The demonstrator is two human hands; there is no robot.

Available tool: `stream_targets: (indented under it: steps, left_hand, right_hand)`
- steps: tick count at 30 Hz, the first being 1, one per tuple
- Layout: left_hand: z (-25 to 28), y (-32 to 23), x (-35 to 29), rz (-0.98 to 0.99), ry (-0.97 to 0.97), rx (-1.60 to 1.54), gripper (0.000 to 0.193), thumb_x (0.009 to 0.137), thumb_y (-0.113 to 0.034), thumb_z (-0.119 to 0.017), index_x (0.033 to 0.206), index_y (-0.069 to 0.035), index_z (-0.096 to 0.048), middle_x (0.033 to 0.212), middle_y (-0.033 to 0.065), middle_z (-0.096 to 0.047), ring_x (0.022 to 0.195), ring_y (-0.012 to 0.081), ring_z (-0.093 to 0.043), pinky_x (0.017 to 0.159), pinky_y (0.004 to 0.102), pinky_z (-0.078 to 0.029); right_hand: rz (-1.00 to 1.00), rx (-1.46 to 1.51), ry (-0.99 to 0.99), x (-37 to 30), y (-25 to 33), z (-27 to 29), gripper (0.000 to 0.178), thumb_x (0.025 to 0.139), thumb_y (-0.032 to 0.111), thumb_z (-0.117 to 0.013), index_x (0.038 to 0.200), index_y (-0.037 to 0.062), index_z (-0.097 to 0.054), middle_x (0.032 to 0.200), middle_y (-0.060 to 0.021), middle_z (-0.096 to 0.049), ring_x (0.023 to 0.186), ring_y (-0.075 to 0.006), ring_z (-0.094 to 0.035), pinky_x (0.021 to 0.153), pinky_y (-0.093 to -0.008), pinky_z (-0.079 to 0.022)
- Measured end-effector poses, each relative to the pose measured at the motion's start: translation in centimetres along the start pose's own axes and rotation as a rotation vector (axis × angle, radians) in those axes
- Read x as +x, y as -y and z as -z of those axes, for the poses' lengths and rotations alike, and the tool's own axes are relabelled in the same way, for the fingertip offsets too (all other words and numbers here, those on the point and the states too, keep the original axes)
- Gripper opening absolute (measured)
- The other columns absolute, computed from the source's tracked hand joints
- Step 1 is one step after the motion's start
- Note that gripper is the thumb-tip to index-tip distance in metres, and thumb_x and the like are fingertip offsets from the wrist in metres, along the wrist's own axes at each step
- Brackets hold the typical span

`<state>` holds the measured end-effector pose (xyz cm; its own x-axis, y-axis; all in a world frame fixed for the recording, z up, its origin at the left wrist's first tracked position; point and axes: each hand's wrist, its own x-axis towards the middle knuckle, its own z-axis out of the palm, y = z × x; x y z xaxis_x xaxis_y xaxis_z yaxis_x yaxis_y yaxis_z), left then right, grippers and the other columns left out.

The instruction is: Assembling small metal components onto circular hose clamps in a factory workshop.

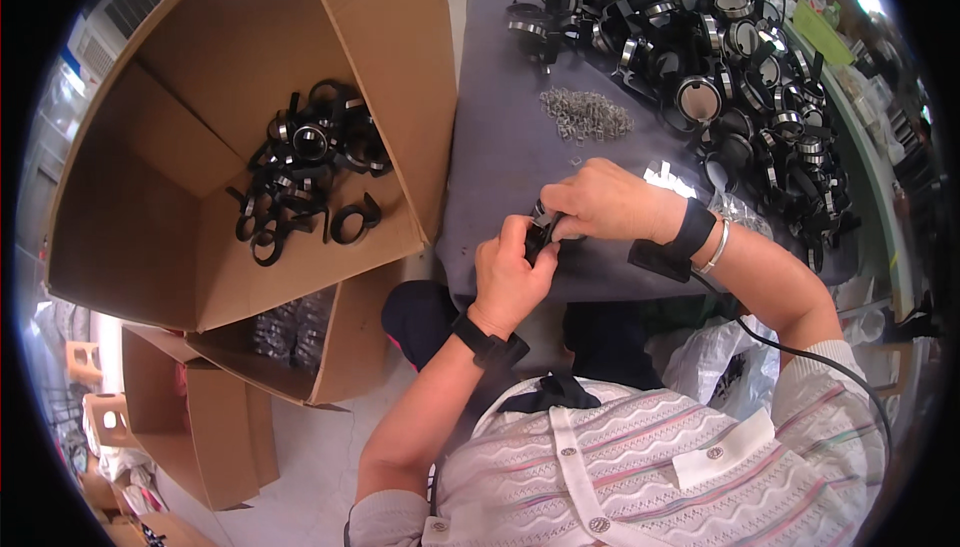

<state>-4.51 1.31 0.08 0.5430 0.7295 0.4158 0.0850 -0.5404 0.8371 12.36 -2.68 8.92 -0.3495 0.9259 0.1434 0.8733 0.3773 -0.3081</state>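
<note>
My left hand (512,272) is closed around a small black part with a bit of silver metal (540,232), just above the near edge of the grey cloth-covered table (490,77). From the right, my right hand (612,202) pinches the same part, fingertips bent over its upper side. Fingers hide most of it, so its full shape cannot be made out. Beyond the hands lies a small heap of little metal clips (588,115), with a loose clip (576,160) nearer to me.
Black round parts with silver bands (740,77) form a big pile at the far right. Left of the table, a large open cardboard box (400,77) contains similar black ring parts (312,142). Below it, another box holds clear plastic pieces (295,330). A cable (800,352) trails from my right wrist.
</note>
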Motion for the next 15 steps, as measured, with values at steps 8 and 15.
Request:
stream_targets:
  steps: [8,15]
  left_hand:
    - [-0.2,0.2,0.1,0.01,-0.058,0.015,0.024,0.071,-0.007,-0.069,0.088,0.0,-0.053,0.068,0.0138,-0.062,0.058,0.0258,-0.062,0.055,0.0327,-0.047]
    - [1.6,0.2,0.8,0.38,0.189,-0.486,0.014,0.078,-0.003,-0.061,0.09,0.0,-0.055,0.07,0.0092,-0.061,0.054,0.0165,-0.057,0.045,0.0259,-0.043]
  right_hand:
    - [-0.029,0.077,-0.054,0.1,0.1,-0.2,0.02,0.066,0.017,-0.07,0.073,0.0034,-0.056,0.06,-0.0131,-0.059,0.06,-0.035,-0.058,0.054,-0.041,-0.044]
    - [-0.092,0.112,-0.054,-0.4,0.3,-0.2,0.02,0.068,0.017,-0.07,0.072,0.0035,-0.055,0.06,-0.0134,-0.058,0.061,-0.0352,-0.058,0.055,-0.0405,-0.044]
